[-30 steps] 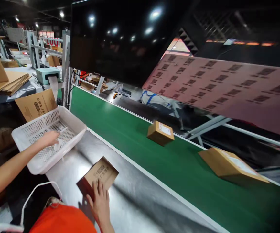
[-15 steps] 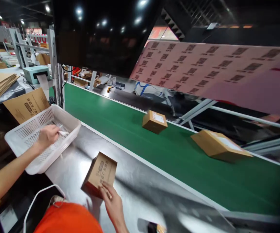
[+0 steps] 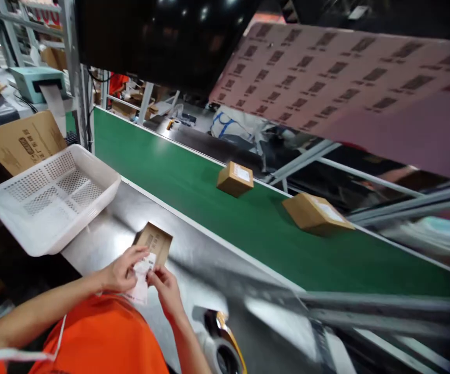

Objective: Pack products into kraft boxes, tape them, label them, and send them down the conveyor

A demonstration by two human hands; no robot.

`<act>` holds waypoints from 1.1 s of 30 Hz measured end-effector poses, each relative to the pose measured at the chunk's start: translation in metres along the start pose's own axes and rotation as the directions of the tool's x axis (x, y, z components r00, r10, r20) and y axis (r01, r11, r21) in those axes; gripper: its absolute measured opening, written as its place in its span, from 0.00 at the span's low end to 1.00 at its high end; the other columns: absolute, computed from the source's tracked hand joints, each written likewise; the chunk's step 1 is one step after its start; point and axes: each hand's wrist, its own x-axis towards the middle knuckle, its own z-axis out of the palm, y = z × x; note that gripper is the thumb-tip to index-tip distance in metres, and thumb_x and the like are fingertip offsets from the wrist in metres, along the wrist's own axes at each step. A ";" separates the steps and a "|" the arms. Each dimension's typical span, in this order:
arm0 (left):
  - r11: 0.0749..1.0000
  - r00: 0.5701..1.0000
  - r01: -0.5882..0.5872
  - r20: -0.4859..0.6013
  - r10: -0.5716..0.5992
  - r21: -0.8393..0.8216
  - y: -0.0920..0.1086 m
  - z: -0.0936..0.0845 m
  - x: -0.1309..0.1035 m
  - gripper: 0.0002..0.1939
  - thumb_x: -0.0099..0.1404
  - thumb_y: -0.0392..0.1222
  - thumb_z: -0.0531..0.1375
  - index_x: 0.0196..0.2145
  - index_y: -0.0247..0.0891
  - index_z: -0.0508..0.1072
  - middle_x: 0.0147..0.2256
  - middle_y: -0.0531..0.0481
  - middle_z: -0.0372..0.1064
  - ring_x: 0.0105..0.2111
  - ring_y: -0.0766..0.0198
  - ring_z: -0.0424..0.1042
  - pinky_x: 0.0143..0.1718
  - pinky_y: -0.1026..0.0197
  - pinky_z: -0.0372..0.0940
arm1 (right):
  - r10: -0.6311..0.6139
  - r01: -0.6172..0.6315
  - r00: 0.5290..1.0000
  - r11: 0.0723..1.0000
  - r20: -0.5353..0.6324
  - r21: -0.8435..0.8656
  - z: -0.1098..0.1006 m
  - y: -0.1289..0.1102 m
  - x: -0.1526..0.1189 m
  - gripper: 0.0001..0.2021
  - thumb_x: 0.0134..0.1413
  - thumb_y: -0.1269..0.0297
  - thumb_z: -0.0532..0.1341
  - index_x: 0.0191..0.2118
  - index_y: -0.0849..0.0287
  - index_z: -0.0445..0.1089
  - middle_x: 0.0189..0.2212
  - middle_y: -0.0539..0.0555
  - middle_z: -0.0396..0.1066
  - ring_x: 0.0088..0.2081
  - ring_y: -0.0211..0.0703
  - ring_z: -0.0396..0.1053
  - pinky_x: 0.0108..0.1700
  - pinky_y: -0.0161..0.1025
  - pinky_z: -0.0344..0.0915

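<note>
Both hands meet over a steel table, in front of my orange top. My left hand (image 3: 121, 271) has its fingers bent around a white printed paper slip (image 3: 141, 279). The fingers of my right hand (image 3: 163, 285) pinch the slip's right edge. Just beyond the slip, a small brown cardboard box (image 3: 158, 241) with printing rests on the steel table (image 3: 197, 265), partly covered by the slip and my left fingers. A white perforated plastic basket (image 3: 49, 236) stands to the left, with no hand in it.
Two labelled cartons, a smaller one (image 3: 235, 179) and a longer one (image 3: 314, 213), lie on the green conveyor belt (image 3: 162, 171). A tape dispenser (image 3: 227, 348) sits near the front. A label printer (image 3: 38, 80) and flat cardboard (image 3: 26, 143) are at left.
My left hand has moved from the basket to the box with the slip. My right hand has let go of the box and now pinches the slip. The tape dispenser shows more fully.
</note>
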 end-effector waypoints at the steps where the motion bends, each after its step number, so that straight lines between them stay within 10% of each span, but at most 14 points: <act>1: 0.989 0.992 0.124 -0.025 -0.126 -0.078 0.002 0.000 0.000 0.35 0.62 0.39 0.65 0.68 0.39 0.72 0.62 0.34 0.72 0.61 0.44 0.74 0.64 0.41 0.69 | -0.008 0.008 1.000 1.000 0.000 -0.004 0.002 -0.001 -0.002 0.26 0.44 0.38 0.77 0.31 0.56 0.72 0.26 0.50 0.74 0.28 0.41 0.70 0.34 0.39 0.70; 5: 0.836 0.856 0.498 -0.021 -0.516 -0.231 0.012 0.001 0.010 0.30 0.57 0.46 0.71 0.56 0.35 0.81 0.46 0.41 0.80 0.45 0.51 0.79 0.51 0.51 0.75 | -0.083 0.078 0.996 0.990 -0.038 -0.118 0.005 -0.008 -0.008 0.17 0.51 0.48 0.72 0.33 0.56 0.72 0.28 0.49 0.75 0.29 0.40 0.70 0.35 0.37 0.68; 11: 0.637 0.743 0.629 0.107 -0.660 -0.446 0.017 -0.003 0.028 0.30 0.51 0.54 0.74 0.47 0.33 0.83 0.43 0.41 0.82 0.40 0.53 0.80 0.43 0.55 0.74 | -0.213 0.185 0.976 0.917 -0.042 -0.352 0.003 -0.008 -0.018 0.10 0.61 0.55 0.65 0.36 0.57 0.74 0.29 0.50 0.76 0.29 0.40 0.71 0.34 0.37 0.68; 18: 0.727 0.816 0.568 0.148 -0.559 -0.386 0.024 -0.001 0.035 0.24 0.55 0.59 0.73 0.37 0.35 0.84 0.36 0.43 0.83 0.37 0.54 0.80 0.42 0.56 0.73 | -0.366 0.273 0.917 0.866 -0.160 -0.419 0.008 -0.010 -0.018 0.11 0.63 0.57 0.65 0.46 0.56 0.78 0.36 0.54 0.82 0.34 0.43 0.78 0.39 0.39 0.76; 33: 0.818 0.864 0.504 0.148 -0.482 -0.276 0.014 0.008 0.024 0.14 0.62 0.51 0.67 0.34 0.36 0.84 0.33 0.46 0.82 0.34 0.57 0.78 0.39 0.59 0.69 | -0.585 0.480 0.798 0.469 0.147 -0.741 0.006 -0.013 -0.021 0.11 0.74 0.66 0.58 0.46 0.55 0.79 0.39 0.57 0.84 0.41 0.46 0.82 0.45 0.40 0.77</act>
